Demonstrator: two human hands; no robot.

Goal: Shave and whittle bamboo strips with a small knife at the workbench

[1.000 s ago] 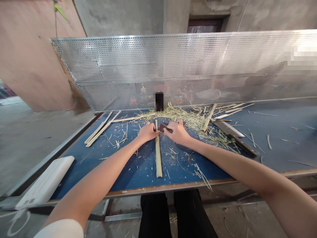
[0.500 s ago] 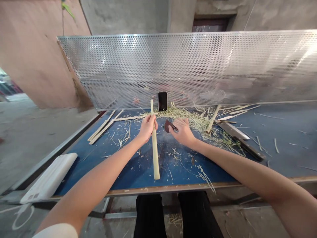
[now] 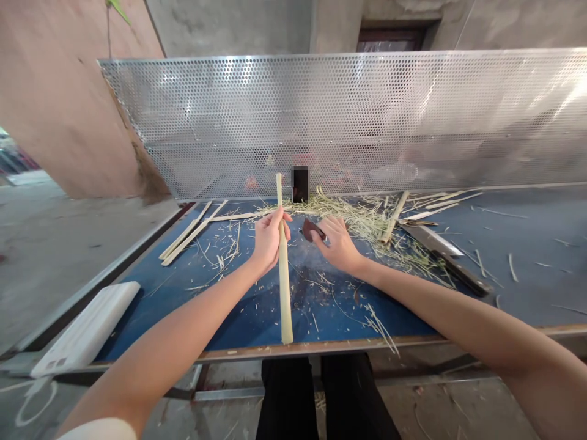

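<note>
My left hand (image 3: 269,238) is closed around a pale bamboo strip (image 3: 285,287), gripping its upper part. The strip points away from me, its wider end close to the table's front edge. Held in my right hand (image 3: 338,244) is a small dark-brown blade (image 3: 310,230) with a broad, rounded end. It is to the right of the strip and apart from it; its handle is mostly hidden by my fingers. Fine shavings (image 3: 348,211) are heaped just beyond my right hand.
On the blue table (image 3: 238,305), a large knife (image 3: 447,253) lies at right, beside a bamboo piece (image 3: 395,217). More strips (image 3: 192,235) lie at left, behind a white power strip (image 3: 87,330). A phone (image 3: 300,186) leans against the perforated metal panel (image 3: 220,122).
My left hand has moved slightly left and toward me with the bamboo strip, whose near end is closer to the front edge. My right hand has barely moved.
</note>
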